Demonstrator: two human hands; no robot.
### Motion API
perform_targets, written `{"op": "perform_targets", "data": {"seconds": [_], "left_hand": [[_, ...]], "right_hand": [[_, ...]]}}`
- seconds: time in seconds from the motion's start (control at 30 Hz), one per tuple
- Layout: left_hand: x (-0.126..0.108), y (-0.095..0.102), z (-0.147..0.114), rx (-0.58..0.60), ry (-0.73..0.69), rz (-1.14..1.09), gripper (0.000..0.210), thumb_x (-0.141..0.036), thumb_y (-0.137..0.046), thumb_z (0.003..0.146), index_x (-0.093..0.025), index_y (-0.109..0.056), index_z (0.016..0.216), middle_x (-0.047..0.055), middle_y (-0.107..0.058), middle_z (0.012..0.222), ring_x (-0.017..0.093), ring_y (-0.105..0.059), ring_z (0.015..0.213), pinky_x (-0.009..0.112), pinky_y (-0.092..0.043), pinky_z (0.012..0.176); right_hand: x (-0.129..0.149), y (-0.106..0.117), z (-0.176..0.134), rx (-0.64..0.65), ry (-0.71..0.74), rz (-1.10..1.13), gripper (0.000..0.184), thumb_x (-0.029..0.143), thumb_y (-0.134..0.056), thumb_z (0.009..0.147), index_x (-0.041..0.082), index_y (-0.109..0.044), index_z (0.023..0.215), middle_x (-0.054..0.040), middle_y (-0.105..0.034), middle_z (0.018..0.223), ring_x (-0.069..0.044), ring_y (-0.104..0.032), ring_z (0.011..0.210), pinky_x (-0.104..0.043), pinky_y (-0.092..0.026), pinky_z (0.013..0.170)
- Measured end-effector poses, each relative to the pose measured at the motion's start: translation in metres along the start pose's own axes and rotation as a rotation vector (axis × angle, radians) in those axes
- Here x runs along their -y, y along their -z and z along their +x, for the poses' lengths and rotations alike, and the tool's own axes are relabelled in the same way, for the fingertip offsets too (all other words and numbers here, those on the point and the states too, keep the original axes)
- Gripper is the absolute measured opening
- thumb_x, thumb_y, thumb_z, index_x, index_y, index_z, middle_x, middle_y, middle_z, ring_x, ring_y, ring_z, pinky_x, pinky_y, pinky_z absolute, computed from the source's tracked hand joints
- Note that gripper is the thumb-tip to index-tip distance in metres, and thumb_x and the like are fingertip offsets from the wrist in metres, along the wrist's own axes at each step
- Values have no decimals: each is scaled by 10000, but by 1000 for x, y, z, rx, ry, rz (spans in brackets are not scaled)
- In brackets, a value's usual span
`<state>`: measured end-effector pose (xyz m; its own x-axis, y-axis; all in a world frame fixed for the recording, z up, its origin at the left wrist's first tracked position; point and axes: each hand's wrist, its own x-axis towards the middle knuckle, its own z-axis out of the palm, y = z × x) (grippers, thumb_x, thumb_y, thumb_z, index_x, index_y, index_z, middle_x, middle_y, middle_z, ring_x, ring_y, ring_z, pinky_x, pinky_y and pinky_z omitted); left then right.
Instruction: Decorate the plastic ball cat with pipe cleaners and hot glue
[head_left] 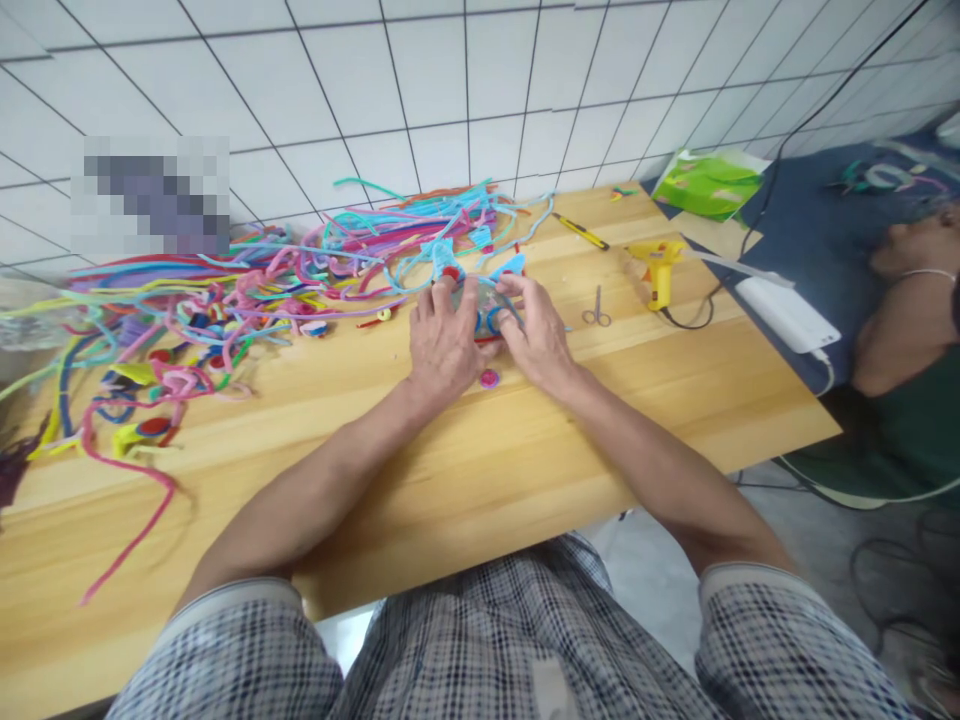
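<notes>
Near the middle of the table, a craft piece (489, 297) with a greyish disc-like body and blue pipe-cleaner loops lies between my two hands, partly hidden by them. My left hand (448, 340) grips its left side, thumb and index finger on it, other fingers bent beside it. From the right, my right hand (536, 330) holds the same piece with curved fingers and thumb near a blue loop. Light-blue ear-shaped pieces (510, 265) stick up just behind. A small pink-and-purple button-like disc (489, 379) rests on the wood in front of my hands.
Tangled coloured pipe cleaners (300, 260) cover the table's left and back. To the right lie a yellow utility knife (581, 231), small scissors (597, 308), a yellow glue gun (658, 270), a white power strip (787, 312) and a green packet (709, 183). Another person's arm (907, 300) is at far right.
</notes>
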<state>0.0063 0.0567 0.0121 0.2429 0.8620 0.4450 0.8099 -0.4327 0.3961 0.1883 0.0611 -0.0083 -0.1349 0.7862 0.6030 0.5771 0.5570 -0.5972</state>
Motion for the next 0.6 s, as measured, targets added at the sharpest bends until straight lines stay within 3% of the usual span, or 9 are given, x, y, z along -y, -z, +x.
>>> {"op": "perform_targets", "data": {"seconds": [0.27, 0.43, 0.6], "left_hand": [[10, -4, 4, -58, -47, -12, 909, -686, -865, 878, -181, -581, 1579, 273, -566, 1568, 520, -504, 1473, 669, -404, 1286], [16, -6, -2, -111, -85, -8, 930, -655, -877, 869, -172, -553, 1594, 285, -568, 1550, 516, -523, 1465, 663, -425, 1273], [21, -4, -6, -127, -79, -33, 914, -556, -877, 872, -177, -507, 1617, 292, -540, 1585, 513, -515, 1510, 677, -419, 1286]], "right_hand": [[-10, 0, 5, -32, -72, -16, 368, 137, -580, 973, 253, -684, 1306, -109, -806, 1305, -283, -769, 1201, -469, -652, 1062], [-11, 2, 8, -49, -123, -5, 201, 193, -630, 1045, 253, -764, 1181, -70, -810, 1174, -231, -763, 1022, -399, -654, 977], [-2, 5, 8, -42, -113, -4, 222, 194, -635, 1040, 262, -807, 1164, -45, -794, 1057, -217, -746, 942, -379, -640, 938]]}}
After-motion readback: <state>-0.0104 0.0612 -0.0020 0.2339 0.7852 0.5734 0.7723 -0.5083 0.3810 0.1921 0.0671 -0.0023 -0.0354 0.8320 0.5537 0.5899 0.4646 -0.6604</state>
